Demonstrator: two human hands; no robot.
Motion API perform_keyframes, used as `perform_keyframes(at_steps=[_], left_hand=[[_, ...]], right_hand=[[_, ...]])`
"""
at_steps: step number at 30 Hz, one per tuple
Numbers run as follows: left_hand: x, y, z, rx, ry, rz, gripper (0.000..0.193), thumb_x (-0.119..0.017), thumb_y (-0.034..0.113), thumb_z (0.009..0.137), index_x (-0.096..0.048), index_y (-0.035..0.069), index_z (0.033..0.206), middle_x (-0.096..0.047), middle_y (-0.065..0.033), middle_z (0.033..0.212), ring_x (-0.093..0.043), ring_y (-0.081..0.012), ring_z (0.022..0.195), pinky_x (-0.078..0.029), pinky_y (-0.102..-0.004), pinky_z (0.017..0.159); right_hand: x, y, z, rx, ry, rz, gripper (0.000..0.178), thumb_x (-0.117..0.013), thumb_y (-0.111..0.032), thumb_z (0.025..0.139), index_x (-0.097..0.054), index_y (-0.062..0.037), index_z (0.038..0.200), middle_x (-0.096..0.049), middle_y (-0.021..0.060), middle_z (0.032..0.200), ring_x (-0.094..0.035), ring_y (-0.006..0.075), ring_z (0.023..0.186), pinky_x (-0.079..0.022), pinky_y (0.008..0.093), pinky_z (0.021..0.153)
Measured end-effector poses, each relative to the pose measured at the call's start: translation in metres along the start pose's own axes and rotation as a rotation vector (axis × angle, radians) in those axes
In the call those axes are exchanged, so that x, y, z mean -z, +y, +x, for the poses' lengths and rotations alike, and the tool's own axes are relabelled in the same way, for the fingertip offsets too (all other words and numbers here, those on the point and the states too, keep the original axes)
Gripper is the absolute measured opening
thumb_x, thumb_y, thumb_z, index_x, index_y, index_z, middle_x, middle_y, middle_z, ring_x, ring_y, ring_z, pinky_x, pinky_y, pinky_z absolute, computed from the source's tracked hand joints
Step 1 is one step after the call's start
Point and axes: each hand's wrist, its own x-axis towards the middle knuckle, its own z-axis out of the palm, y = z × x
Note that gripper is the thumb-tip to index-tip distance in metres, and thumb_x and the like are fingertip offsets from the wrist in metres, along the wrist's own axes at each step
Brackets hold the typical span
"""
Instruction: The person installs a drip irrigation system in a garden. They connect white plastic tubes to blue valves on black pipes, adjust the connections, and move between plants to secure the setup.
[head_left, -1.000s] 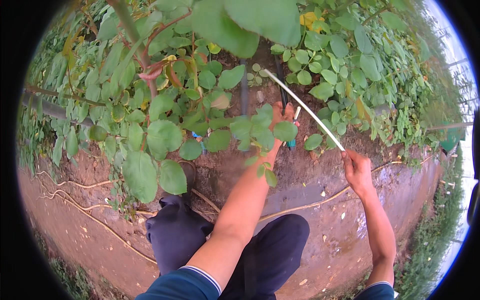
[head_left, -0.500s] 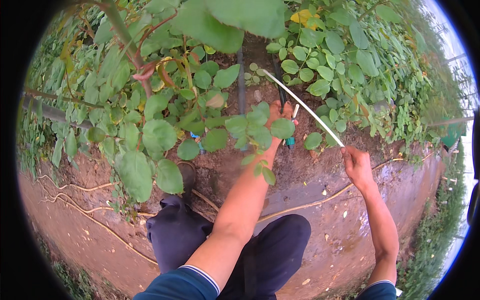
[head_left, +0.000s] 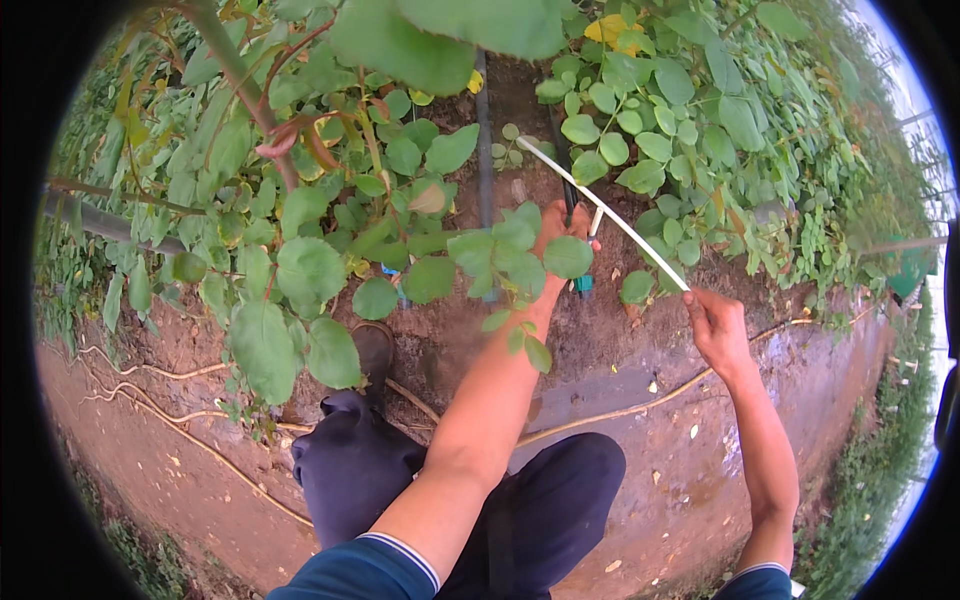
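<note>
My right hand [head_left: 717, 322] pinches the lower end of a thin white plastic rod or tube [head_left: 622, 226]. The rod slants up and left, its far tip over the soil beside small leaves. My left hand [head_left: 562, 222] reaches forward between the plants and is closed round a black hose [head_left: 561, 150], though leaves [head_left: 568, 257] cover part of its fingers. A short white piece [head_left: 597, 221] sticks up beside these fingers, its lower end hard to make out. Just below the hand shows a green hose fitting [head_left: 582, 284].
Leafy bushes [head_left: 740, 120] crowd both sides, and a thick stem [head_left: 238, 75] rises at left. A second dark pipe [head_left: 484, 140] runs along the bed. A tan hose [head_left: 640, 408] crosses the wet soil path [head_left: 690, 500]. My boot [head_left: 374, 352] stands at the bed's edge.
My right hand has shifted slightly right and the white rod's far tip slightly left. My left hand stays at the black hose. The near leaves at left have shifted slightly in view.
</note>
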Motion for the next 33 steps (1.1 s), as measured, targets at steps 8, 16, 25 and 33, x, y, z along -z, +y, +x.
perform_keyframes(at_steps=[8,16,25,33], left_hand=[[0.004,-0.004,0.002,0.043,0.021,-0.069,0.020,-0.053,0.021,0.096,-0.053,0.003,0.090,-0.056,-0.0035,0.068,-0.059,-0.0136,0.050,-0.045,-0.0271,0.043],[0.002,-0.003,0.002,0.037,0.069,0.021,0.021,-0.053,0.024,0.096,-0.052,0.004,0.091,-0.057,-0.0036,0.069,-0.060,-0.0136,0.051,-0.044,-0.0262,0.042],[0.007,-0.015,0.004,0.153,0.064,-0.213,0.021,-0.054,0.023,0.095,-0.051,0.003,0.093,-0.057,-0.0044,0.070,-0.059,-0.0133,0.050,-0.045,-0.0260,0.043],[0.002,-0.024,-0.001,-0.096,0.123,-0.080,0.020,-0.053,0.021,0.096,-0.052,0.001,0.093,-0.058,-0.0051,0.071,-0.058,-0.0130,0.050,-0.046,-0.0248,0.044]], right_hand=[[-0.001,-0.004,0.005,-0.071,-0.012,-0.044,0.020,-0.057,-0.015,0.095,-0.064,0.0040,0.096,-0.055,0.0123,0.061,-0.049,0.0201,0.049,-0.039,0.0322,0.048],[-0.022,0.016,-0.001,0.024,0.137,0.035,0.021,-0.054,-0.014,0.096,-0.066,0.0028,0.098,-0.053,0.0082,0.059,-0.047,0.0139,0.050,-0.036,0.0289,0.048],[-0.014,-0.009,0.003,-0.011,0.179,0.153,0.026,-0.053,-0.020,0.099,-0.065,0.0023,0.102,-0.053,0.0033,0.059,-0.047,0.0098,0.051,-0.037,0.0255,0.048],[-0.030,-0.038,0.024,-0.062,0.184,0.252,0.025,-0.054,-0.020,0.098,-0.064,0.0025,0.106,-0.056,0.0043,0.063,-0.049,0.0093,0.056,-0.040,0.0254,0.051]])
